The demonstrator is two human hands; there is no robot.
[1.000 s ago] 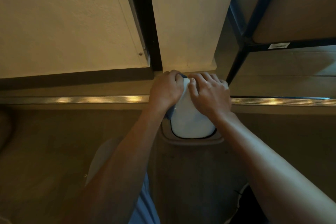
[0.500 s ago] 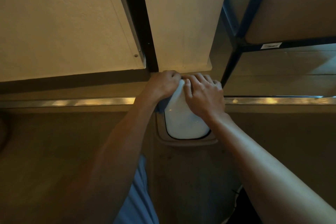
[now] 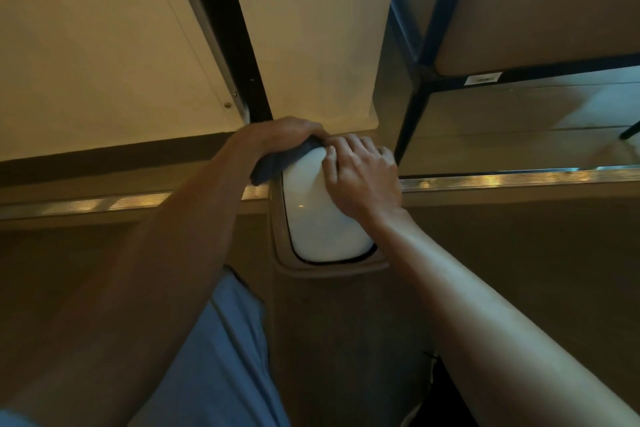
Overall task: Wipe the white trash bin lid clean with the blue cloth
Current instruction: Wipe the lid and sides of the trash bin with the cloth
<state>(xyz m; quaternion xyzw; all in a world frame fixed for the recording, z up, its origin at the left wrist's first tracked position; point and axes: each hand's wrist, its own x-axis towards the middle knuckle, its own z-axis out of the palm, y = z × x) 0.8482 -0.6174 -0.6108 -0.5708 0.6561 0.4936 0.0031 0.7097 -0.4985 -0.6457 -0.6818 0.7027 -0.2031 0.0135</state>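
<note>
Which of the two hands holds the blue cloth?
The left hand: it grips the blue cloth at the lid's far left edge. The right hand lies bare on the lid.

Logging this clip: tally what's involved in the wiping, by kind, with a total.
Hands: 2, left hand and right hand
Cloths: 1, blue cloth
Lids: 1, white lid
Total: 4

A cream wall (image 3: 86,45) fills the upper left, split by a black post (image 3: 239,45). A ribbed metal strip (image 3: 519,178) crosses a brown wooden floor (image 3: 502,253), catching warm, dim light. At upper right stands a black-framed shelf (image 3: 440,10) bearing a small white label (image 3: 483,79).
</note>
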